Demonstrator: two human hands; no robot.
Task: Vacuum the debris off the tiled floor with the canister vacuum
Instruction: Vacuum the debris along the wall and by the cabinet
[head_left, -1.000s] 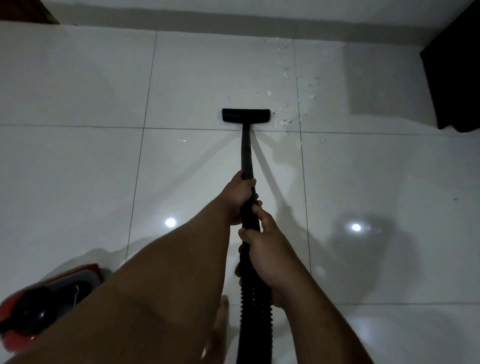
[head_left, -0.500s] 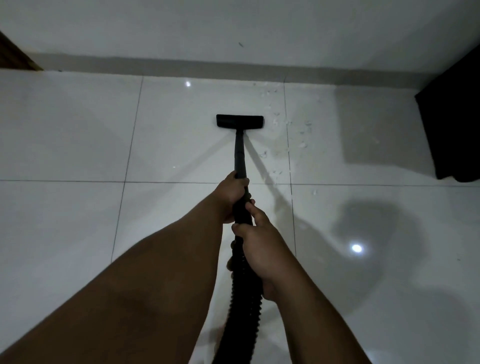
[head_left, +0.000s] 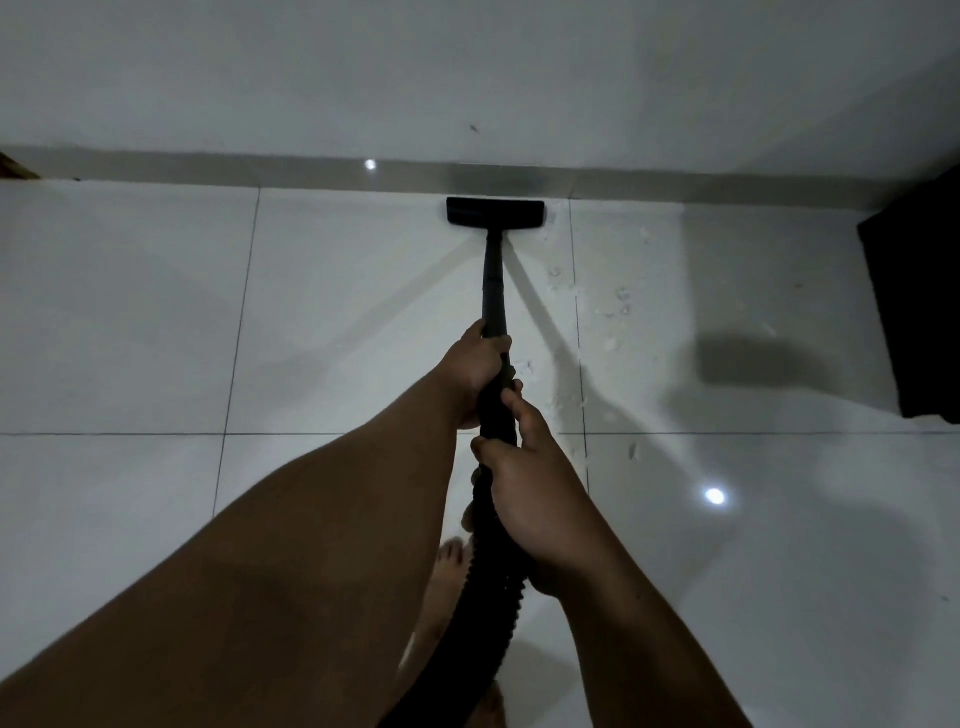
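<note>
the wand (head_left: 493, 291) is gripped by both hands, left hand (head_left: 475, 371) ahead of right hand (head_left: 530, 499); the nozzle (head_left: 495, 213) is set by the baseboard (head_left: 208, 169), debris (head_left: 618, 306) beside it.

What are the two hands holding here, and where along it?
Both grip the black vacuum wand: left hand on the rigid tube, right hand lower, where the ribbed hose begins.

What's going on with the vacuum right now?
Left hand and right hand both gripping wand. Nozzle up by the wall. Crumbs still on the tiles to its right. Nothing blocking.
</note>
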